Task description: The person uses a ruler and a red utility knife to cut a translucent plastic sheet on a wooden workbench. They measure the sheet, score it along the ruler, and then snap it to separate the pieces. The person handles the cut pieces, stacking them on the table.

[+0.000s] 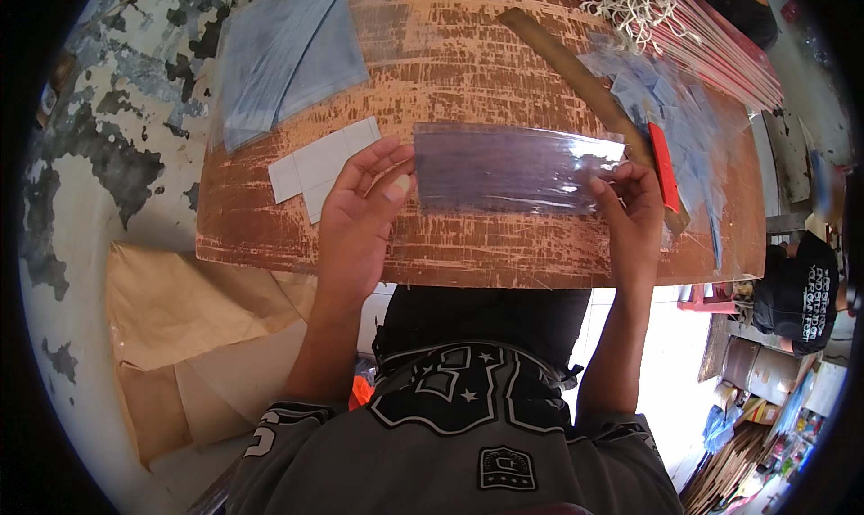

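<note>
A clear, glossy plastic strip (504, 171) is stretched level between my two hands, above the worn brown table. My left hand (371, 184) pinches its left end between thumb and fingers. At the right end, my right hand (632, 195) grips the strip in the same way, with light glaring off the plastic there. Partly behind my left hand lies a white card piece (324, 166) with drawn lines. Close beside my right hand is a red cutter knife (664, 167), lying by a long brown ruler-like strip (585, 87).
Stacked bluish plastic sheets (292, 65) cover the table's far left. Plastic scraps (679, 110) pile up at the right, below a bundle of pink rods with white cords (693, 38). Brown paper (211, 326) lies left of the table (450, 254). Two other people are at the right.
</note>
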The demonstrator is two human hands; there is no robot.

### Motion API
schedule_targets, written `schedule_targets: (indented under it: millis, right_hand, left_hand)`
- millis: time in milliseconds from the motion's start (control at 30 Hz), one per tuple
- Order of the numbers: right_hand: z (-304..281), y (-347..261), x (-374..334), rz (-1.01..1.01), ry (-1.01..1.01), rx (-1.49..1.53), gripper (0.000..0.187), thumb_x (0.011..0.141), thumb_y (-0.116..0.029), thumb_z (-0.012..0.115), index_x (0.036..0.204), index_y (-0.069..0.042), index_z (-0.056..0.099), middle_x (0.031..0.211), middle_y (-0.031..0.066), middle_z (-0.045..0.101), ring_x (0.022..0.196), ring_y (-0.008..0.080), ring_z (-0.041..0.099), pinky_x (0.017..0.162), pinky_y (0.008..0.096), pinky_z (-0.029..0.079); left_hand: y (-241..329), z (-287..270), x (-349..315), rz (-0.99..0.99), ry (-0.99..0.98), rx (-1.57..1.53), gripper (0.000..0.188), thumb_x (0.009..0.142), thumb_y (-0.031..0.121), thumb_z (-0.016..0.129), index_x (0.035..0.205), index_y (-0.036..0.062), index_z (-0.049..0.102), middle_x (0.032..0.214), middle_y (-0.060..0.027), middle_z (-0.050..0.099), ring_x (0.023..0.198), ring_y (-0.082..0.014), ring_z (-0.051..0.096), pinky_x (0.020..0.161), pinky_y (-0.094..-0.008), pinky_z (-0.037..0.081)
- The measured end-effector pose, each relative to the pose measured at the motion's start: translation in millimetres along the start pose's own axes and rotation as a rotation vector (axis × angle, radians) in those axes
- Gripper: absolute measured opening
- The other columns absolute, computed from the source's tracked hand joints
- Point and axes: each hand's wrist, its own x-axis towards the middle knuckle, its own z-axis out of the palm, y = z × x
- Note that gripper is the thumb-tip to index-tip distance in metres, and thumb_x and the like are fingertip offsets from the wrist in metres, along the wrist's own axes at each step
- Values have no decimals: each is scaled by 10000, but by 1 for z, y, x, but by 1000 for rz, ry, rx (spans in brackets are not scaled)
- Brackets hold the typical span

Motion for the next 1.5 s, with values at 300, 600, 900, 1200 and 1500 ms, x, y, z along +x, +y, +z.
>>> schedule_targets:
  millis: [300,600,900,1200,1500]
  right_hand:
    - [-21,6,-25,-103,-97,142,303,984,66,754,1192,-49,567,1122,57,642,1032,131,647,947,305,553]
    - [-19,-2,-33,-187,-18,-32,644,934,-10,838,1524,-28,580,1188,59,606,1059,149,649,946,304,543]
    - [-26,-4,-22,-509,9,-382,668,852,-154,917,1469,-96,667,1500,155,589,1406,304,565,1127,434,487]
    - [-22,-10,-17,-527,-50,-301,887,783,-88,932,1592,-116,571,1648,175,527,1551,370,473,1264,494,412]
    - [-34,-9,-14,-409,-150,-183,630,883,-61,891,1457,-54,631,1388,142,722,1342,268,656,1134,418,496]
  left_hand:
    - [-22,1,-13,310,-2,321,412,1006,-47,739,1407,-19,647,1282,-78,624,1182,-140,630,1066,-294,546]
    - [-23,5,-33,409,32,614,299,1064,-27,671,1354,-100,662,1335,-223,740,1230,-250,723,1086,-368,562]
    - [-36,5,-39,520,79,598,319,1052,-39,675,1365,-96,699,1282,-225,778,1183,-235,756,1036,-340,592]
    - [-33,11,-41,443,97,678,314,1102,-8,604,1385,-131,663,1311,-205,752,1234,-250,716,1065,-367,582]
    - [-38,9,-38,423,148,572,337,1091,-32,622,1403,-158,646,1336,-256,748,1243,-268,725,1105,-368,550]
